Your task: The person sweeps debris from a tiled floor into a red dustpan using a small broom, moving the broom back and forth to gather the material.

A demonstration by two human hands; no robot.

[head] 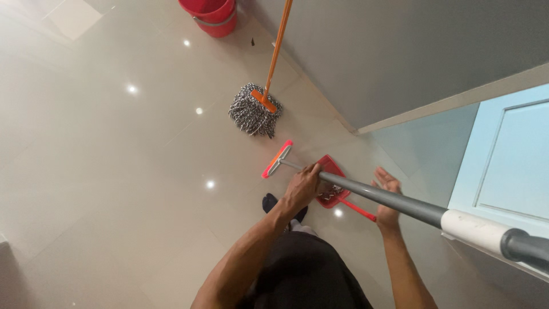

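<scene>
My left hand (303,184) grips the grey pole (400,201) of a floor wiper, whose red head (277,159) rests on the glossy beige tile floor (114,171). A red dustpan (333,189) lies on the floor just right of that hand, with debris in it and its thin red handle (360,210) pointing toward me. My right hand (388,197) hovers with fingers spread beside the dustpan handle and holds nothing. The pole crosses in front of it.
A string mop (253,111) with an orange handle leans against the grey wall (400,51). A red bucket (213,14) stands at the top by the wall. A pale blue door (509,160) is at the right. My dark-socked foot (269,201) is below the wiper.
</scene>
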